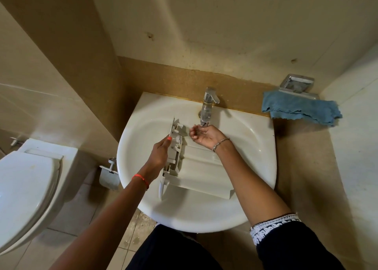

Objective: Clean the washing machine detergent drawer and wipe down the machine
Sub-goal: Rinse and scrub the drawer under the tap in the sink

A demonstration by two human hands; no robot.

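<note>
1. Nearest: dark clothing at the bottom edge and a dark sleeve [274, 228] with white trim on the right arm; both bare forearms reach forward over the sink [256, 130].
2. Drawer [201, 173]: white plastic, lying inside the basin, long body across the bowl toward the right, front panel on the left and tipped up on edge; it sits below and just left of the tap [207, 106].
3. Left grip [161, 152]: the hand is closed round the drawer's front panel, thumb on the near face, fingers behind; it holds the drawer steady.
4. Right grip [204, 136]: the hand is palm up right under the spout, fingers loosely curled into a cup, holding nothing; the palm looks wet; cannot tell for sure whether water is running.
5. Cloth [300, 108]: blue, draped at the soap dish [296, 83], well right of the basin; neither hand touches it.
6. Also there: toilet [26, 177] at left; paper holder [109, 175] on the wall beside the sink; the washing machine is not in view.
7. Progress, judged: the drawer is out of the machine and at the sink, so removal is done; this looks like the rinse stage, early to middle of the task.
8. Left, judged: finish washing the drawer, its compartments are hidden from here so residue cannot be rated; carry it back and refit it; wipe the machine, likely with the cloth; none of that is shown done.
</note>
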